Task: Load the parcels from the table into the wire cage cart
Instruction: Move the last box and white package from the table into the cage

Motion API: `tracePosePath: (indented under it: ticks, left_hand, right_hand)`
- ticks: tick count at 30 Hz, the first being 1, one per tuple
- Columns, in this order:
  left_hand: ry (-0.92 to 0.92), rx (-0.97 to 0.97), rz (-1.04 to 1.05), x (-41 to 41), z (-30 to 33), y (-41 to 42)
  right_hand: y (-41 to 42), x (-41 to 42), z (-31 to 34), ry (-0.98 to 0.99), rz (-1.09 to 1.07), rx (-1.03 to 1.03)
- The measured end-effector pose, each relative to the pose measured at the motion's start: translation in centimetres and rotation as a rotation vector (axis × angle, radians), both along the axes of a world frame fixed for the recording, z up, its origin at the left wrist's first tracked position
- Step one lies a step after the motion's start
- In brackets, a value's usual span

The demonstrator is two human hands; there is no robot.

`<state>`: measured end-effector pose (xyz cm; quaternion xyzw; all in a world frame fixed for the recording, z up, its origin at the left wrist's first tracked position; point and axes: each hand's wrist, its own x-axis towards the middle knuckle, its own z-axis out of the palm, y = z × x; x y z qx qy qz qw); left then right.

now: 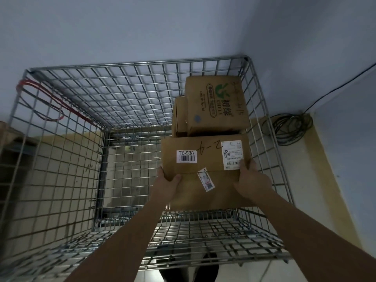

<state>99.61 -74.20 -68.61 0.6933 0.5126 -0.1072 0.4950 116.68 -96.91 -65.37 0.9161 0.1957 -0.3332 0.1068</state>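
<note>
The parcel [203, 155], a brown cardboard box, sits inside the right side of the wire cage cart [81, 94], in front of a printed carton [215, 104]. I see my left hand [168, 184] and right hand [252, 180] gripping its near corners, arms stretched over the rim. It carries a T6-538 barcode label [186, 156], a handwritten mark and a shipping label [233, 154]

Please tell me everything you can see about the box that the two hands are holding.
The box is brown cardboard, wide and flat-topped, held level inside the cage on its right side. Its top has a white T6-538 barcode sticker, handwritten "2-4" and a shipping label; a small tag hangs over its near edge. The left hand and right hand grip its near corners. Behind it stand two more boxes.
</note>
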Motion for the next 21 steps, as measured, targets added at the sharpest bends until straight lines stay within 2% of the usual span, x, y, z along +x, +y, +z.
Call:
tracePosePath:
  ticks: [8, 12, 16, 21]
  left_hand:
    - [-0.066, 0.005, 0.079, -0.6, 2.9, -0.1]
    - [-0.045, 0.136, -0.068, -1.7, 6.6, 0.2]
    - [0.028, 0.321, -0.281, -2.4, 14.5, 2.3]
    - [-0.015, 0.570, -0.404, -4.5, 28.3, 5.6]
  right_hand:
    - [-0.7, -0.5, 2.7, 0.025, -0.010, 0.071]
    - [-0.8, -1.4, 5.9, 0.038, 0.022, 0.151]
    - [-0.1, -1.2, 12.7, 0.022, 0.062, 0.212]
    - [2.1, -0.2, 26.4, -0.074, 0.191, 0.326]
